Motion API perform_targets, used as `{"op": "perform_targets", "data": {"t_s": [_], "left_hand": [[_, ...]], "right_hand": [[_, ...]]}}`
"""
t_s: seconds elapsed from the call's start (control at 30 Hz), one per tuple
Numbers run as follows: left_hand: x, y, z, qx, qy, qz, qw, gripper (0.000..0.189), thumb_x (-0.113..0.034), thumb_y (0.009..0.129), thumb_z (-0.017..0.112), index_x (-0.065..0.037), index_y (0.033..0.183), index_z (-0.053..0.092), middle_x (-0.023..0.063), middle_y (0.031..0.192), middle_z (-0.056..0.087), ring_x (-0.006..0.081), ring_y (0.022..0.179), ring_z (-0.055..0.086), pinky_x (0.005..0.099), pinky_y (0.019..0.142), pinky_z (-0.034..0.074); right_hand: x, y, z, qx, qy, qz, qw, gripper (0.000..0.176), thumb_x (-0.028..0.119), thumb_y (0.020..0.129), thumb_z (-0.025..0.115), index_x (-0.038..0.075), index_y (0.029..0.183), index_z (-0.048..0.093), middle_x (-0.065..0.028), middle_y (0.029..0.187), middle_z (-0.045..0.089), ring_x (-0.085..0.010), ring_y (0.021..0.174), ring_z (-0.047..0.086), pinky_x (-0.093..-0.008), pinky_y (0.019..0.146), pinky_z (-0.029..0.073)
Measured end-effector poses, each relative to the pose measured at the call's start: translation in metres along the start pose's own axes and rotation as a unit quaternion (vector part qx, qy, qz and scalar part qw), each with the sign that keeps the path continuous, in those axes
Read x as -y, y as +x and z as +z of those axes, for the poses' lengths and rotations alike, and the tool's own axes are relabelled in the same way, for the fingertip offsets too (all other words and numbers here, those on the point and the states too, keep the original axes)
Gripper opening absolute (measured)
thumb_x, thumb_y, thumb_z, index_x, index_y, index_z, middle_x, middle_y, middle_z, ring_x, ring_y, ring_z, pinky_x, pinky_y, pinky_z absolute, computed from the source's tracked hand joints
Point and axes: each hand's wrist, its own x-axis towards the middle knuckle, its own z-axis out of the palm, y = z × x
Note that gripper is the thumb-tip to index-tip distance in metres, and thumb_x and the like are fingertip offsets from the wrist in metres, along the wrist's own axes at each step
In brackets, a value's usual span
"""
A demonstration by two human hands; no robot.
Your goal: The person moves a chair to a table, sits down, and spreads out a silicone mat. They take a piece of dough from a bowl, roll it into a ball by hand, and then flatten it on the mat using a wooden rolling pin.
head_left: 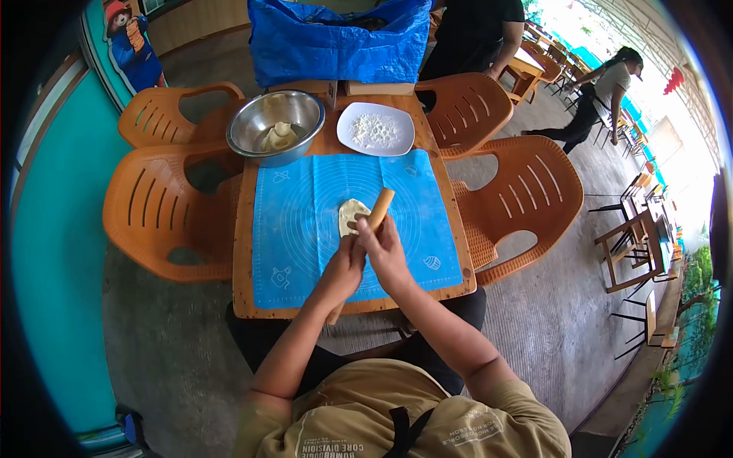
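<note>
A wooden rolling pin (381,206) slants over the blue mat (290,229), its upper end pointing away from me and its lower end showing below my left wrist. My right hand (383,248) is closed round the pin, thumb along its upper part. Close beside it, my left hand (347,263) is closed at the pin's middle, with its fingers partly hidden. Under and just past my hands lies a flattened oval of pale dough (350,217), its near side covered by my fingers.
Beyond the mat stand a metal bowl (305,106) with dough pieces (280,138) and a white plate (344,136) of flour (376,131). A blue bag (336,53) is at the table's far end. Orange chairs (527,187) flank the table. Two people are in the background.
</note>
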Motion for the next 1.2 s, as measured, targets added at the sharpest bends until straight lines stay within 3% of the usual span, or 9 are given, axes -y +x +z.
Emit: {"op": "perform_targets", "data": {"t_s": [0.1, 0.23, 0.47, 0.53, 0.63, 0.83, 0.9, 1.13, 1.2], "left_hand": [[-0.007, -0.007, 0.015, 0.016, -0.049, 0.006, 0.999, 0.025, -0.028, 0.11, 0.042, -0.003, 0.111, 0.044, 0.0024, 0.068, 0.051, 0.0098, 0.044, 0.048, 0.028, 0.039, 0.04], [-0.005, -0.018, 0.016, 0.093, -0.119, -0.047, 0.987, 0.031, -0.034, 0.11, 0.045, -0.004, 0.107, 0.047, 0.0017, 0.07, 0.052, 0.0092, 0.043, 0.047, 0.0273, 0.038, 0.041], [-0.017, -0.024, 0.01, 0.148, -0.229, -0.157, 0.949, 0.05, -0.054, 0.107, 0.041, -0.005, 0.097, 0.049, -0.0024, 0.062, 0.042, 0.006, 0.038, 0.037, 0.0259, 0.035, 0.035], [-0.018, -0.022, 0.009, 0.161, -0.344, -0.212, 0.901, 0.056, -0.059, 0.106, 0.038, -0.005, 0.101, 0.05, -0.0028, 0.063, 0.041, 0.0053, 0.039, 0.034, 0.0251, 0.036, 0.033], [-0.014, -0.013, 0.005, 0.116, -0.33, -0.171, 0.921, 0.057, -0.06, 0.106, 0.037, -0.005, 0.104, 0.051, -0.0026, 0.065, 0.042, 0.0054, 0.04, 0.034, 0.0251, 0.036, 0.032], [-0.004, -0.011, -0.036, 0.043, -0.346, -0.142, 0.926, 0.056, -0.057, 0.107, 0.038, -0.003, 0.107, 0.053, 0.0, 0.068, 0.046, 0.0069, 0.043, 0.041, 0.0261, 0.036, 0.037], [-0.003, -0.015, -0.05, -0.007, -0.33, -0.12, 0.936, 0.053, -0.054, 0.108, 0.038, -0.003, 0.108, 0.053, 0.0006, 0.068, 0.047, 0.0076, 0.043, 0.042, 0.026, 0.036, 0.037], [0.008, -0.026, -0.075, -0.033, -0.336, -0.143, 0.93, 0.048, -0.049, 0.11, 0.037, -0.003, 0.11, 0.053, 0.0022, 0.069, 0.049, 0.0087, 0.043, 0.046, 0.0262, 0.038, 0.04], [0.012, -0.025, -0.08, -0.025, -0.346, -0.154, 0.925, 0.048, -0.048, 0.11, 0.038, -0.002, 0.112, 0.053, 0.0025, 0.069, 0.05, 0.0086, 0.044, 0.047, 0.0258, 0.039, 0.041]], "right_hand": [[0.012, 0.022, -0.001, -0.055, 0.178, 0.128, 0.974, 0.03, 0.034, 0.104, 0.059, 0.005, 0.114, 0.053, -0.0022, 0.086, 0.056, -0.0128, 0.068, 0.055, -0.0264, 0.062, 0.049], [0.027, 0.053, -0.014, -0.096, 0.209, 0.194, 0.954, 0.045, 0.052, 0.103, 0.056, 0.009, 0.092, 0.05, 0.0009, 0.069, 0.044, -0.0097, 0.053, 0.043, -0.0275, 0.048, 0.04], [0.019, 0.059, -0.016, -0.078, 0.302, 0.213, 0.926, 0.062, 0.067, 0.103, 0.037, 0.007, 0.095, 0.05, 0.0007, 0.066, 0.042, -0.0103, 0.049, 0.04, -0.029, 0.046, 0.04], [0.015, 0.06, -0.012, -0.083, 0.154, 0.185, 0.967, 0.064, 0.063, 0.105, 0.036, 0.002, 0.109, 0.055, -0.0014, 0.068, 0.049, -0.0126, 0.051, 0.049, -0.0295, 0.049, 0.044], [0.01, 0.056, -0.01, 0.009, 0.099, 0.133, 0.986, 0.067, 0.058, 0.108, 0.032, -0.003, 0.122, 0.055, -0.0052, 0.074, 0.057, -0.0152, 0.059, 0.06, -0.0305, 0.053, 0.05], [-0.044, 0.117, -0.045, 0.011, -0.138, 0.013, 0.99, 0.04, 0.03, 0.108, 0.049, -0.005, 0.117, 0.066, -0.0162, 0.093, 0.071, -0.0255, 0.085, 0.072, -0.0388, 0.078, 0.059], [-0.057, 0.153, -0.065, 0.005, -0.434, -0.19, 0.881, 0.036, 0.025, 0.105, 0.05, -0.005, 0.119, 0.066, -0.0211, 0.108, 0.071, -0.0345, 0.104, 0.069, -0.0446, 0.091, 0.055], [-0.1, 0.259, -0.081, 0.09, -0.596, -0.097, 0.792, 0.059, 0.042, 0.106, 0.038, 0.0, 0.145, 0.05, -0.0252, 0.155, 0.041, -0.0429, 0.147, 0.032, -0.048, 0.124, 0.024], [-0.108, 0.283, -0.078, 0.102, -0.614, -0.08, 0.778, 0.061, 0.043, 0.106, 0.036, 0.0, 0.148, 0.047, -0.0248, 0.157, 0.038, -0.042, 0.149, 0.03, -0.0483, 0.124, 0.022]]}}
